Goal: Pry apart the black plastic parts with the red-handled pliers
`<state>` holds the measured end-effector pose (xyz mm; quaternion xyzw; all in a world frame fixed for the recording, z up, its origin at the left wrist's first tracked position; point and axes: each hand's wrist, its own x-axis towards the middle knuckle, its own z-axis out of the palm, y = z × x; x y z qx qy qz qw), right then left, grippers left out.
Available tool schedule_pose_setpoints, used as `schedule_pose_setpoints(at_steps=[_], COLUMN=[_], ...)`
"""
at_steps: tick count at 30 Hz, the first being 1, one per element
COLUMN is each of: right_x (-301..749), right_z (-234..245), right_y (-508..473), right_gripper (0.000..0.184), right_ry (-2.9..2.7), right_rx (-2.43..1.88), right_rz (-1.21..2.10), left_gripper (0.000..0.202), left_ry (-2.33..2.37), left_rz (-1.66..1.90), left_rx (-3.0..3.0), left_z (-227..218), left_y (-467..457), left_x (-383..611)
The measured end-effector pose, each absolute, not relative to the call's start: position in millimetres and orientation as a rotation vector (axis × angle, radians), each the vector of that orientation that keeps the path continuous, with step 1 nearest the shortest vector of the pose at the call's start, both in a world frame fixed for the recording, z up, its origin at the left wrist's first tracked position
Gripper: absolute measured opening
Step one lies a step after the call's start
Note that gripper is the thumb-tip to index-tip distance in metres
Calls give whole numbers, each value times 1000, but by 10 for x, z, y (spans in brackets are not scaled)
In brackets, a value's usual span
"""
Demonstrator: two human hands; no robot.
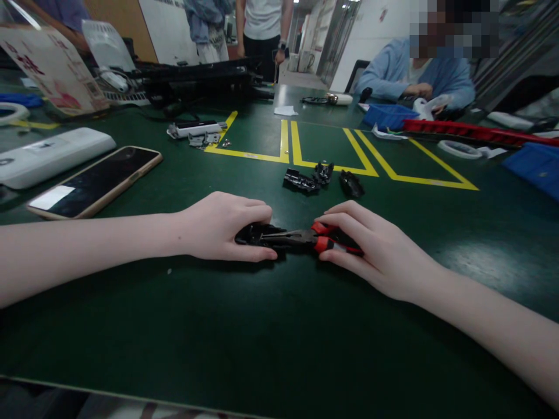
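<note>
My left hand (pixel 227 228) is closed around a black plastic part (pixel 250 234), thumb on the near side and fingers on the far side. In my right hand (pixel 371 247) is a pair of long-nose pliers (pixel 301 236) with red handles, its fingers and thumb wrapped about the grips. The dark jaws point left and reach the black part; whether they grip anything there I cannot tell. Just beyond my hands lie broken-looking black plastic pieces, among them a jagged one (pixel 301 181), a smaller one (pixel 324 173) and a rounded one (pixel 351 184).
A phone (pixel 100 180) and a long white case (pixel 56 156) lie at the left. Yellow tape (pixel 248 155) outlines boxes on the green table (pixel 218 326). Small metal and white parts (pixel 198 131) sit beyond. A person (pixel 414 73) sits across at the right near blue trays (pixel 388 116).
</note>
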<state>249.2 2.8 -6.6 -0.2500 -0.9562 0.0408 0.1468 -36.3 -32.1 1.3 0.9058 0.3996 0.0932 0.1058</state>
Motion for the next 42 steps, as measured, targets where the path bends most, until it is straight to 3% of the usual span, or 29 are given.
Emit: schedule_pose_setpoints(at_steps=[7, 42], right_x=[2508, 2427], right_z=[-50, -62], right_y=[16, -67], right_gripper=[40, 30], right_ry=[-2706, -2707], right_rx=[-544, -665], right_rz=[-133, -14], left_gripper=[31, 36], left_ry=[1171, 1127], left_rz=[279, 283], left_rx=[2659, 2721], left_z=[16, -21], left_y=[-323, -291], left_x=[-370, -396])
